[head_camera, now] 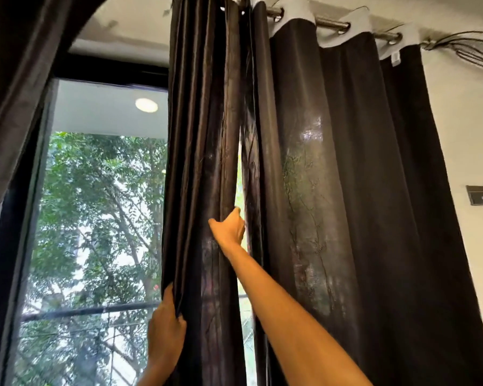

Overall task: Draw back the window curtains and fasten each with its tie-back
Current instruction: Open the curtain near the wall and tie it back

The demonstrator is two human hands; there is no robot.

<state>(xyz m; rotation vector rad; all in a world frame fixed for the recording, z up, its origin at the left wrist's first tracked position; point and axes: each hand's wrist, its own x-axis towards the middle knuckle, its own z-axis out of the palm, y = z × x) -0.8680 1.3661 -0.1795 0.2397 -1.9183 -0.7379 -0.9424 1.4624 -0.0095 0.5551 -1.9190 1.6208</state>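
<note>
Curtain (201, 151) between hands, apparently gripped by both.

**One head-worn view, tilted up at the window**

A single wide-angle camera sits on the person's head, close behind both outstretched arms. It faces the window (95, 218) and looks upward, taking in the curtain rod (332, 23) high above the fingers (236, 215).

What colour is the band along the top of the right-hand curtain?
White, on the dark brown curtain; its top band shows in the head view.

narrow gap (239, 174) between curtains, bunched folds (201, 135) left
</note>
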